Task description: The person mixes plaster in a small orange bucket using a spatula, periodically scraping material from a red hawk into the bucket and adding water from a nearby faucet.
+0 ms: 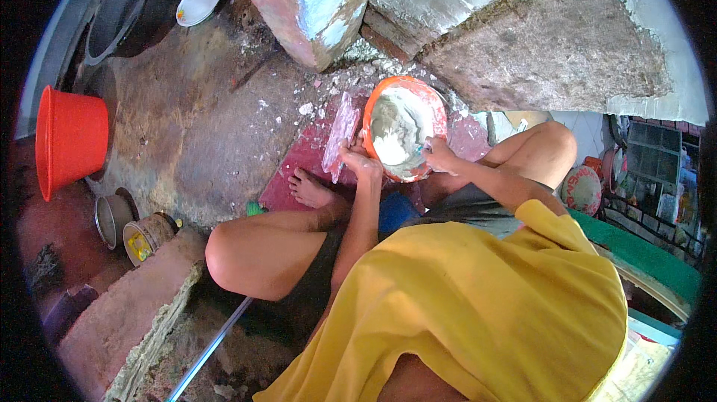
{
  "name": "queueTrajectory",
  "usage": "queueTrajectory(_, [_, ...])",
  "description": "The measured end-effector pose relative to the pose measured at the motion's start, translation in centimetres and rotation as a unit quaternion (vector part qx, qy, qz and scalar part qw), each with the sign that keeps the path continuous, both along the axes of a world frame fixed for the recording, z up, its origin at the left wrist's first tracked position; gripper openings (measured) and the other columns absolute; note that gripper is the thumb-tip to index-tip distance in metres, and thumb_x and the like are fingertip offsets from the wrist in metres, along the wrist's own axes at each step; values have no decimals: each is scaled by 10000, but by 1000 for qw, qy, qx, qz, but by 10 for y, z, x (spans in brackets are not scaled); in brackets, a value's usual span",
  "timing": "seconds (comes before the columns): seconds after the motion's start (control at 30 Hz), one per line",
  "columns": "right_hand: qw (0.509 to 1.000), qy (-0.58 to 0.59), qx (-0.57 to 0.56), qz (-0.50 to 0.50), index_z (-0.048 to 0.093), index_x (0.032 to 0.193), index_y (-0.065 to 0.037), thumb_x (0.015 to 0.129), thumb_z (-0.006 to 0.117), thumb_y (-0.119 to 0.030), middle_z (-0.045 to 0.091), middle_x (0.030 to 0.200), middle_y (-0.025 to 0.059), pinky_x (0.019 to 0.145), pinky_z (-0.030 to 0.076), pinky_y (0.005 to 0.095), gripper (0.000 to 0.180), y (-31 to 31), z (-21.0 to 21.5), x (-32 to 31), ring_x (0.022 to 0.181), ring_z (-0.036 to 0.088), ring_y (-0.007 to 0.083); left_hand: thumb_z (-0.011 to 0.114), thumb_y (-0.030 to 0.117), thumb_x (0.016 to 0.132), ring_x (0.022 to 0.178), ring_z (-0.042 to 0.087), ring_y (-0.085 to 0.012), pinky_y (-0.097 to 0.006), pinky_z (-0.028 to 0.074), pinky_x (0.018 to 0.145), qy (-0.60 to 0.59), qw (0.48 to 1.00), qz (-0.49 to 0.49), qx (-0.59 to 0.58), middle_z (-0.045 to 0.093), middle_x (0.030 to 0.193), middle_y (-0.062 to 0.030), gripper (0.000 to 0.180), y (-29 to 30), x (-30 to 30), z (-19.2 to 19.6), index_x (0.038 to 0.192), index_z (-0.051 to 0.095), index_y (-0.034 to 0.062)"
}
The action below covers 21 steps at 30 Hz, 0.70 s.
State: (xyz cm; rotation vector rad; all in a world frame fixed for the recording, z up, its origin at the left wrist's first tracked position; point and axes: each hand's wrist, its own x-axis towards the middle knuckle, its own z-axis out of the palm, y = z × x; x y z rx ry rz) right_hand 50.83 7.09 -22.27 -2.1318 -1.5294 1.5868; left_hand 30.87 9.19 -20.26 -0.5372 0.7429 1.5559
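An orange bucket (pixel 379 107) tilts toward me between my legs, its inside coated with wet grey-white plaster (pixel 396 133). My left hand (pixel 361 161) is closed on the bucket's left rim, fingers partly hidden behind it. At the right rim my right hand (pixel 439 156) is closed over the plaster. A small blue-green bit shows at its fingers, but the rest of what it grips is hidden. Just left of the bucket, beside my left hand, a flat pinkish plaster-smeared board (pixel 343 135) stands on its edge.
Plaster crumbs (pixel 306 109) litter the floor below a partly plastered wall (pixel 545 43). An orange-red tub (pixel 71 140), a metal pot (pixel 112 220) and a white plate (pixel 199 4) lie to the left. A metal rod (pixel 209 350) slants near my left knee.
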Motion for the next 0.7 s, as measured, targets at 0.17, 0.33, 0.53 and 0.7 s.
queueTrajectory(0.17, [984, 99, -85, -121, 465, 887, -26, 789, 509, -172, 423, 540, 25, 306, 265, 244, 181, -1, 6, -21, 382, 363, 85, 300, 395, 790, 897, 516, -267, -368, 393, 825, -27, 999, -40, 2, 554, 916, -151, 479, -5, 3, -18, 935, 494, -18])
queueTrajectory(0.33, [922, 242, -215, -212, 441, 937, -70, 809, 486, -171, 395, 568, -9, 318, 223, 200, 169, 0, 29, -36, 384, 314, 64, 282, 433, 785, 791, 544, -267, -372, 416, 768, 23, 999, -26, 18, 583, 766, -151, 518, -10, -3, -79, 824, 519, -26])
queueTrajectory(0.53, [863, 328, -206, -325, 413, 826, -123, 825, 461, -197, 391, 571, -25, 332, 197, 183, 88, -13, 10, -62, 388, 287, 45, 267, 439, 784, 780, 535, -266, -382, 416, 750, 29, 998, 25, -42, 572, 845, -149, 499, -1, -20, -31, 833, 520, 12])
queueTrajectory(0.7, [853, 346, -193, -339, 434, 818, -91, 821, 463, -178, 407, 583, -18, 356, 218, 191, 92, -17, 15, -66, 412, 311, 53, 293, 353, 772, 552, 524, -192, -322, 449, 560, 41, 990, 78, -111, 539, 586, -72, 346, -2, -30, -35, 723, 492, 74])
